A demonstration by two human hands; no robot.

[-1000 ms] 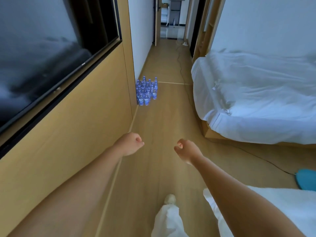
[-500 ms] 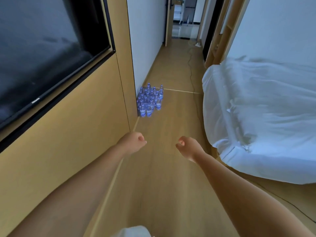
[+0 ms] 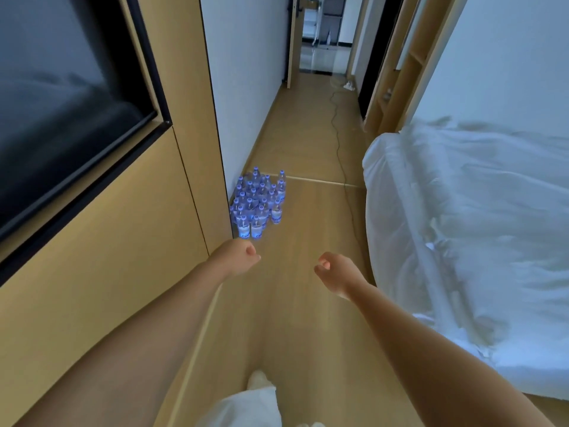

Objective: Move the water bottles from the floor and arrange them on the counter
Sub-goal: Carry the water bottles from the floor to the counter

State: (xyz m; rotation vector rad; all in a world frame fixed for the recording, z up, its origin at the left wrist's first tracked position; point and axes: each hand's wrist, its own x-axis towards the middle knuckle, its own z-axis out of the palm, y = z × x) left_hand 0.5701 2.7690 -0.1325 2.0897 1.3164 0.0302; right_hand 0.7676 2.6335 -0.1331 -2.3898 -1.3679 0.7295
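Your left hand [image 3: 238, 255] and right hand [image 3: 334, 269] reach forward loosely curled, holding nothing, while the water bottles [image 3: 258, 204] stand clustered on the floor [image 3: 308, 226] against the wall; none looks moved, no desk in view.

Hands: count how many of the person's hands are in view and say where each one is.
2. The left hand hangs near the wooden wall panel, just short of the water bottles. The right hand hangs over the floor beside the bed. Both hold nothing.
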